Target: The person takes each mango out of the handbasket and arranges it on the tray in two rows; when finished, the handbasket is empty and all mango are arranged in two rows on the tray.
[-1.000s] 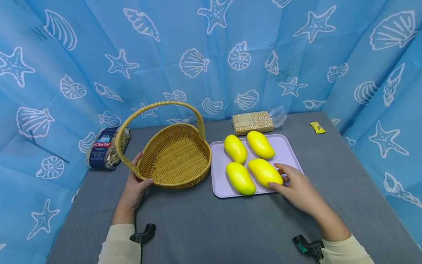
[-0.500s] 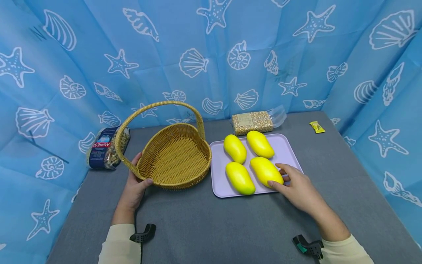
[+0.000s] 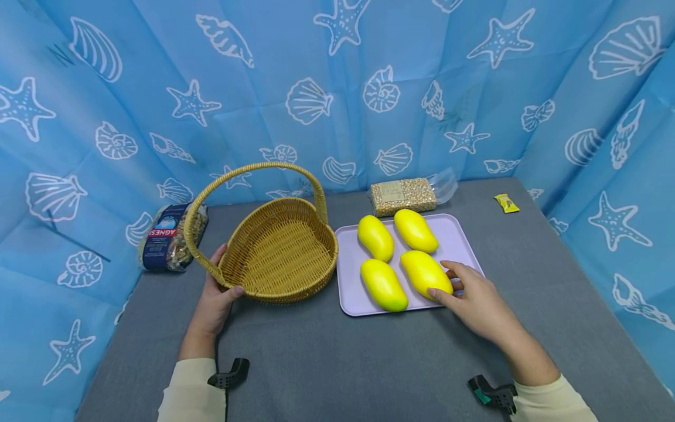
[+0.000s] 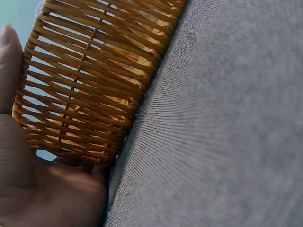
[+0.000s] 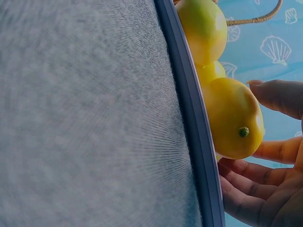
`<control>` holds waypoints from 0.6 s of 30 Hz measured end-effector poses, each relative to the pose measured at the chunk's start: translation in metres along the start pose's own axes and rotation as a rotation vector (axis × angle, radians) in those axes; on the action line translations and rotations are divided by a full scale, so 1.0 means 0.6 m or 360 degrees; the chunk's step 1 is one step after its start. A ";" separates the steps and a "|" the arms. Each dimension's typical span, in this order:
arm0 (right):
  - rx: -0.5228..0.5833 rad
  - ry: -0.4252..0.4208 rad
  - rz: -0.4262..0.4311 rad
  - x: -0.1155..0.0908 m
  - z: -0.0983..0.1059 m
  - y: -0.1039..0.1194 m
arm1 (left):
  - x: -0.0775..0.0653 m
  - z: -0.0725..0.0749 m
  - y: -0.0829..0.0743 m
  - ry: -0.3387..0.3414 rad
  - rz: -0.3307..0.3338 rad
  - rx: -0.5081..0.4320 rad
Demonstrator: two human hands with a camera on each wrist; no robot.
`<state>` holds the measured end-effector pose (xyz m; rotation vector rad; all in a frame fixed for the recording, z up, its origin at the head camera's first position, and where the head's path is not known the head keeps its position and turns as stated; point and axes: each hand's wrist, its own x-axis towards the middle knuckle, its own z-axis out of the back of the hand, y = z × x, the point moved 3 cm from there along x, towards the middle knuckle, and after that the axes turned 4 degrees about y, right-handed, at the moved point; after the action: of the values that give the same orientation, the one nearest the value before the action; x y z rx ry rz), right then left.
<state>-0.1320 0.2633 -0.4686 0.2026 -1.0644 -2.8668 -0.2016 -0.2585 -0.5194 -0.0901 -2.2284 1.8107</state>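
A wicker basket (image 3: 287, 258) with a tall arched handle stands on the left half of the table, nothing inside it. My left hand (image 3: 211, 308) grips its left side, thumb over the rim, the other fingers behind and under the woven wall (image 4: 94, 75). To the right lies a pale lilac tray (image 3: 461, 246) bearing several yellow mangoes in two rows. My right hand (image 3: 477, 302) holds the front right mango (image 3: 424, 274) at its near end, thumb on one side and fingers on the other. In the right wrist view this mango (image 5: 234, 118) shows its green stem tip over the tray edge.
Behind the tray lies a clear bag of grain (image 3: 406, 195). A blue-labelled pasta bag (image 3: 169, 237) sits left of the basket. One small yellow packet (image 3: 507, 203) is at the back right. A blue shell-print curtain (image 3: 348, 117) hangs behind the table.
The front right mango has shifted slightly up and to the right, its far end moving away from the front left mango. Both hands and the basket stay nearly still.
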 end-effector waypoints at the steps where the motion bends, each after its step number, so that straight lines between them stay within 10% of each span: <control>1: 0.0003 -0.0002 0.0007 0.000 0.000 0.000 | 0.000 0.000 0.000 -0.0002 0.0002 0.0001; 18: 0.0037 -0.0042 0.0062 -0.002 0.020 0.011 | 0.001 0.001 -0.018 -0.0143 0.0021 0.0160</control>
<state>-0.1324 0.2660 -0.4549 0.1441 -1.0940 -2.8317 -0.2011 -0.2612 -0.5090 -0.0041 -2.1956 1.9670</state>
